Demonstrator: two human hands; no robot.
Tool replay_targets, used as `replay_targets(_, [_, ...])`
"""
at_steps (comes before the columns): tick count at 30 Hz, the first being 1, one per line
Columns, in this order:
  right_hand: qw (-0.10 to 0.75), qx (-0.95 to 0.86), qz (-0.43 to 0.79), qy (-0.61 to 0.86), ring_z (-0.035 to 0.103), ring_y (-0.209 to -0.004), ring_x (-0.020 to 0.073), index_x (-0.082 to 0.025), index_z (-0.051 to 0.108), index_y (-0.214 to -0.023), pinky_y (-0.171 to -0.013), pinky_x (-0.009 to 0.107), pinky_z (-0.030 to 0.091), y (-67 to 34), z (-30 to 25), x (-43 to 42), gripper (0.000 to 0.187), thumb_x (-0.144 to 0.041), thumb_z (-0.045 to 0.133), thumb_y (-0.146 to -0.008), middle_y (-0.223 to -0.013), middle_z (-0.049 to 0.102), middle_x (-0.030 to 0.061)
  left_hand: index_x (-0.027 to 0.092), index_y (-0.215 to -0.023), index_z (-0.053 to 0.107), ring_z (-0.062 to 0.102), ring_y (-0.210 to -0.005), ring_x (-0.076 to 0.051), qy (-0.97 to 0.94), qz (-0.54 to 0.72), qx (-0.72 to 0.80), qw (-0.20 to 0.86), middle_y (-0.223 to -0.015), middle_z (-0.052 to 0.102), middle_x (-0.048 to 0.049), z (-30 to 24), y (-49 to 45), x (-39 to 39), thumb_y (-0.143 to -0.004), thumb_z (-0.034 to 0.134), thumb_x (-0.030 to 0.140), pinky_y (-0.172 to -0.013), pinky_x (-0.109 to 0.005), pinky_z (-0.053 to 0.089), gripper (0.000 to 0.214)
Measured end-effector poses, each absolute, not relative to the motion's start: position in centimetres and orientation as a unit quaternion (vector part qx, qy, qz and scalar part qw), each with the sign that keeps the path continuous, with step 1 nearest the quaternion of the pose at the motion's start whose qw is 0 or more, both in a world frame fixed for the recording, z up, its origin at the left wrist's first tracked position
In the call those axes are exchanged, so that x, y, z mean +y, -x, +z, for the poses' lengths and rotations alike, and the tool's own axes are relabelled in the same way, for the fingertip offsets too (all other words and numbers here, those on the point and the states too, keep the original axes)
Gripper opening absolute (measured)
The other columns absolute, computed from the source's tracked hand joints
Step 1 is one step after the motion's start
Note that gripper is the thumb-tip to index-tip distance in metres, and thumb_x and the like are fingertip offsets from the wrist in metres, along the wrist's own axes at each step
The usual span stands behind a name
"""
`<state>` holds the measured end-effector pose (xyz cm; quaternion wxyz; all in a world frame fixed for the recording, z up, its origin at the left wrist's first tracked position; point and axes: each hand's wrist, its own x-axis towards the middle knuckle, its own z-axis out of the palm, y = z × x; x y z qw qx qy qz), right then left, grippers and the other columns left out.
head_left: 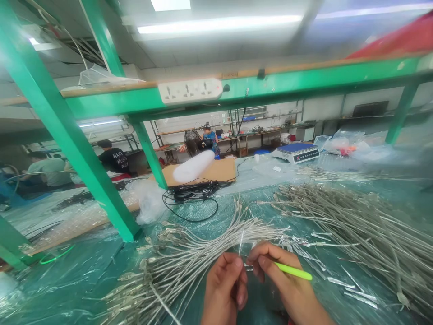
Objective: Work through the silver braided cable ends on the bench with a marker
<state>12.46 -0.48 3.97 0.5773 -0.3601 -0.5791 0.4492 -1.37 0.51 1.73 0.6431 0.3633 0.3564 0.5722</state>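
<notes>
My left hand (228, 284) is closed, its thumb and forefinger pinching a thin silvery braided cable end (241, 243) that points upward. Close beside it, my right hand (280, 271) is closed around a slim tool with a neon yellow-green handle (293, 271). The tool's tip is hidden by the fingers, so its kind does not show. Behind and left of both hands lies a fanned bundle of silvery cables (199, 246) with connectors at their left ends. Strips of shiny foil (360, 297) are scattered to the right of my right hand.
A larger heap of cables (355, 225) covers the right side. Further back stand a weighing scale (297, 152), a coiled black cable (192, 192), a white foam roll (194, 166) and plastic bags (348, 144). A green post (77, 149) rises at left; people sit beyond.
</notes>
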Motion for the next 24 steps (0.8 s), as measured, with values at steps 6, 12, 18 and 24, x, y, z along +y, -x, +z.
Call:
replay_targets(6, [0.568, -0.587, 0.443, 0.37, 0.055, -0.062, 0.0145, -0.019, 0.066, -0.076, -0.058, 0.022, 0.044, -12.6, 4.15, -0.54, 0.025, -0.033, 0.051, -0.091, -0.064, 0.057, -0.0002, 0.016, -0.073, 0.059, 0.032, -0.031, -0.001, -0.364, 0.57, 0.351, 0.647, -0.054, 0.056, 0.0044, 1.69, 1.35, 0.47, -0.075, 0.071, 0.037, -0.032, -0.015, 0.022, 0.025])
replay_targets(12, [0.588, -0.575, 0.435, 0.368, 0.054, -0.06, 0.0143, -0.018, 0.065, -0.074, -0.057, 0.023, 0.044, -12.32, 3.58, -0.33, 0.024, -0.032, 0.053, -0.089, -0.064, 0.058, -0.0001, 0.016, -0.071, 0.058, 0.032, -0.032, -0.001, -0.369, 0.572, 0.35, 0.644, -0.054, 0.055, 0.0045, 1.55, 1.42, 0.6, -0.076, 0.071, 0.036, -0.032, -0.015, 0.023, 0.024])
replay_targets(18, [0.588, -0.592, 0.407, 0.371, 0.053, -0.061, 0.0141, -0.018, 0.066, -0.076, -0.057, 0.023, 0.041, -12.19, 3.64, -0.31, 0.023, -0.031, 0.052, -0.089, -0.063, 0.055, -0.001, 0.016, -0.073, 0.059, 0.033, -0.032, -0.001, -0.377, 0.571, 0.352, 0.639, -0.054, 0.056, 0.0045, 1.45, 1.45, 0.59, -0.077, 0.07, 0.035, -0.033, -0.015, 0.023, 0.022])
replay_targets(24, [0.574, -0.587, 0.435, 0.371, 0.053, -0.061, 0.0142, -0.018, 0.065, -0.075, -0.057, 0.023, 0.041, -12.26, 3.57, -0.16, 0.025, -0.031, 0.051, -0.09, -0.064, 0.055, -0.0007, 0.016, -0.072, 0.059, 0.032, -0.031, 0.0, -0.377, 0.563, 0.343, 0.65, -0.053, 0.056, 0.0046, 1.37, 1.45, 0.61, -0.077, 0.07, 0.035, -0.033, -0.015, 0.023, 0.023])
